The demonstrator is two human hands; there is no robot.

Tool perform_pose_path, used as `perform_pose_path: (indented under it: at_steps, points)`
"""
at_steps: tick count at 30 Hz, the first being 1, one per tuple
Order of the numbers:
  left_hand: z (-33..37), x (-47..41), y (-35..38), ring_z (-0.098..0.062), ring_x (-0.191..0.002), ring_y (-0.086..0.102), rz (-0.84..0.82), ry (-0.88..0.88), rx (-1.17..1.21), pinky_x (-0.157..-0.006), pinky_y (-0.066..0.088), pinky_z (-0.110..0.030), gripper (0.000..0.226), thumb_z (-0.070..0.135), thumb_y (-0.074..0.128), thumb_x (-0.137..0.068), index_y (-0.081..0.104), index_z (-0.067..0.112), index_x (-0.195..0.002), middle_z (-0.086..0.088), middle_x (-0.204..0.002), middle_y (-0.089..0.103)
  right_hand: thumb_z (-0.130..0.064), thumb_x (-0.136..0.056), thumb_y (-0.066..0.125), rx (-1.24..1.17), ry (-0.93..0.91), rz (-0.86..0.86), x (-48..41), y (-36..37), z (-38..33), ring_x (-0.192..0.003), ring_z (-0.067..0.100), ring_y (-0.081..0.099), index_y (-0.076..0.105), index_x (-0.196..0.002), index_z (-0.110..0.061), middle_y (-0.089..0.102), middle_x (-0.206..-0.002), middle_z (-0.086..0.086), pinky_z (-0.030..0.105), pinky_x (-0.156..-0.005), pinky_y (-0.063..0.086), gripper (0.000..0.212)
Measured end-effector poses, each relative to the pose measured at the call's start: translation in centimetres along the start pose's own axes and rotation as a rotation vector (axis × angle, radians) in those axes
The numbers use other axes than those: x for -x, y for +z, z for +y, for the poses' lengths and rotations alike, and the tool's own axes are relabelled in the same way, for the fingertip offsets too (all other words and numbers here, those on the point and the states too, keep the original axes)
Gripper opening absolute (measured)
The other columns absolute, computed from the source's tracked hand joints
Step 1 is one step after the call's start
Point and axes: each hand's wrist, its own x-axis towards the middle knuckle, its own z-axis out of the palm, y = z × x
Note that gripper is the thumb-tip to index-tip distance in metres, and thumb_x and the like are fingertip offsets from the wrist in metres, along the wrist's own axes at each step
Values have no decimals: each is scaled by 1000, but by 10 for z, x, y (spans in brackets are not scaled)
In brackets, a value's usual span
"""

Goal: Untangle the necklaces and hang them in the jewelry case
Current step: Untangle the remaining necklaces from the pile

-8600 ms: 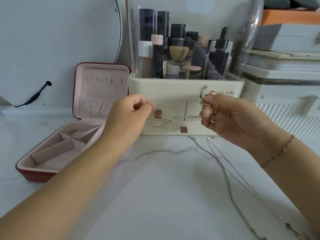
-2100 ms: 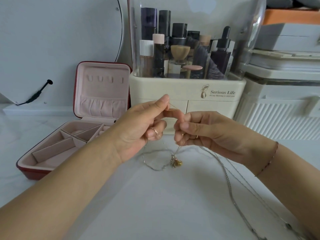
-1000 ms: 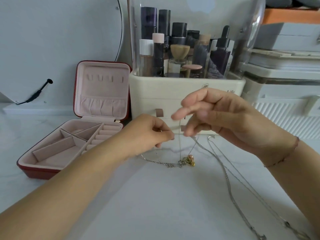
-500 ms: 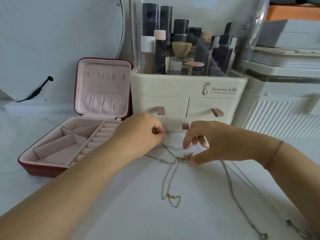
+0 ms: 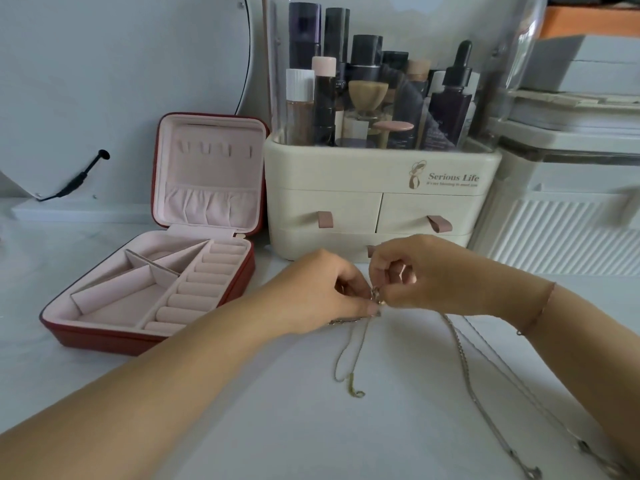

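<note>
At table (image 5: 311, 427) centre | my left hand (image 5: 325, 292) and right hand (image 5: 415, 275) both pinch the gold necklace (image 5: 376, 298) at its knot | jewelry case (image 5: 152, 296) open at 9 o'clock | I'd tease loops loose, never tug

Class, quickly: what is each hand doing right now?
Left hand: pinches the gold necklace at its knot.
Right hand: pinches the same knot.

Left hand (image 5: 322, 289) and right hand (image 5: 429, 275): bare, forearms bare. Right wrist: one thin pinkish bracelet (image 5: 542, 306), small end dangling.
</note>
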Motion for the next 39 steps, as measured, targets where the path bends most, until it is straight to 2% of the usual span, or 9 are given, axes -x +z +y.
perform_pose_path:
  at_steps: [4, 7, 9, 15, 21, 25, 30, 34, 39]
  points:
    - [3, 1, -8, -2, -76, 64, 40, -48, 290, -78, 47, -16, 9, 28, 73, -82, 74, 21, -87, 3, -85, 74, -10, -81, 66, -305, -12, 44, -2, -8, 2, -78, 24, 67, 63, -84, -12, 73, -81, 7, 43, -92, 46, 5]
    - [5, 2, -14, -11, -99, 66, 39, -48, 437, -92, 47, -26, 12, 21, 66, -88, 74, 17, -95, 0, -95, 75, -11, -75, 60, -600, 2, 45, -2, -13, 2, -67, 17, 63, 60, -84, -7, 67, -72, 8, 29, -71, 54, 9]
    - [5, 3, -16, -15, -94, 67, 19, -37, 532, -93, 47, -30, 14, 14, 59, -91, 72, 14, -95, -3, -90, 75, -13, -73, 57, -729, -1, 67, -1, -14, 2, -61, 14, 52, 61, -83, -9, 57, -65, 5, 21, -60, 48, 11]
    - [9, 4, -17, -13, -55, 56, 5, -26, 691, -57, 47, -20, 13, 8, 54, -93, 67, 9, -94, -1, -64, 63, -18, -79, 63, -873, -27, 107, -2, -16, 6, -62, 11, 46, 67, -81, -14, 53, -67, 0, 17, -61, 45, 6]
    - [12, 5, -20, -8, -40, 19, 15, -35, 714, -46, 12, -24, 13, 10, 53, -93, 64, 15, -88, 4, -52, 38, -20, -87, 63, -967, -91, 99, -2, -14, 5, -90, 20, 67, 61, -91, -7, 67, -94, 10, 32, -85, 55, 14]
    - [13, 5, -23, -8, -38, 16, 47, -23, 717, -42, 10, -20, 13, 14, 52, -94, 63, 16, -89, 4, -49, 32, -18, -81, 60, -917, -117, 261, -2, -13, -2, -64, 14, 56, 59, -88, -7, 61, -74, 5, 20, -62, 49, 13]
    - [12, 3, -19, -12, -37, 36, 204, -12, 636, -37, 27, -17, 15, 10, 44, -97, 56, 12, -87, 0, -53, 48, -13, -85, 64, -786, -112, 446, -1, -15, -4, -56, 12, 39, 62, -81, -10, 47, -61, 2, 20, -56, 36, 5]
    - [9, -1, -19, -17, -54, 57, 237, -35, 725, -46, 45, -23, 22, 7, 40, -95, 53, 9, -77, -5, -64, 63, -20, -85, 63, -754, -109, 502, 2, -20, -5, -57, 13, 35, 60, -80, -11, 42, -62, 3, 21, -57, 34, 11]
    - [9, -3, -24, -19, -78, 62, 165, 47, 993, -84, 49, -33, 26, 7, 32, -86, 43, 13, -63, -10, -78, 70, -21, -97, 51, -804, -104, 519, 2, -21, -2, -64, 13, 46, 56, -79, -13, 55, -71, 2, 27, -66, 40, 21]
